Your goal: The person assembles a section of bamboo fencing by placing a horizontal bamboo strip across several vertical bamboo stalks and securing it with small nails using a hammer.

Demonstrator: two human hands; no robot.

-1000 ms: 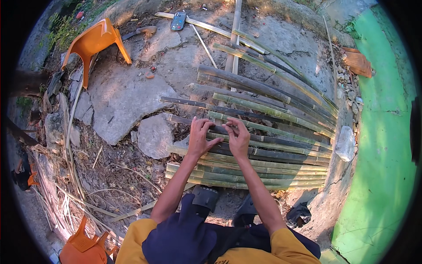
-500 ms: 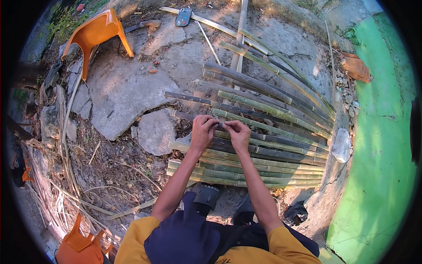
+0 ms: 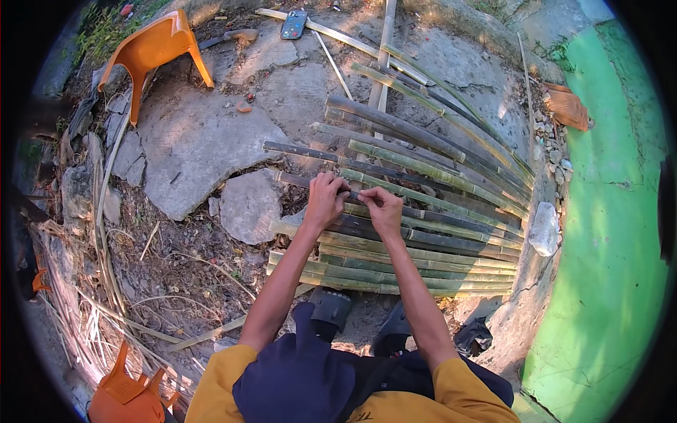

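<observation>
Above a row of split bamboo poles (image 3: 423,270), my left hand (image 3: 326,201) and my right hand (image 3: 384,213) work close together. The fingers of both are pinched on a small dark piece (image 3: 354,195) that spans the gap between them. Its kind is too small to make out. Just under my hands runs a bamboo pole with a dark skin (image 3: 296,181), its near left end poking out past my left hand. Green and dark bamboo poles (image 3: 402,158) lie side by side beyond, fanning out toward the left.
An orange plastic chair (image 3: 159,49) stands at the far left, near a knife with a wooden handle (image 3: 243,34). A phone (image 3: 293,25) lies at the far side. Broken concrete slabs (image 3: 204,155) cover the left ground. A white stone (image 3: 545,230) sits by the green strip (image 3: 599,282) at right.
My left hand has shifted slightly up and away, its fingers still pinched. The right hand has moved only a little, and the poles lie as before.
</observation>
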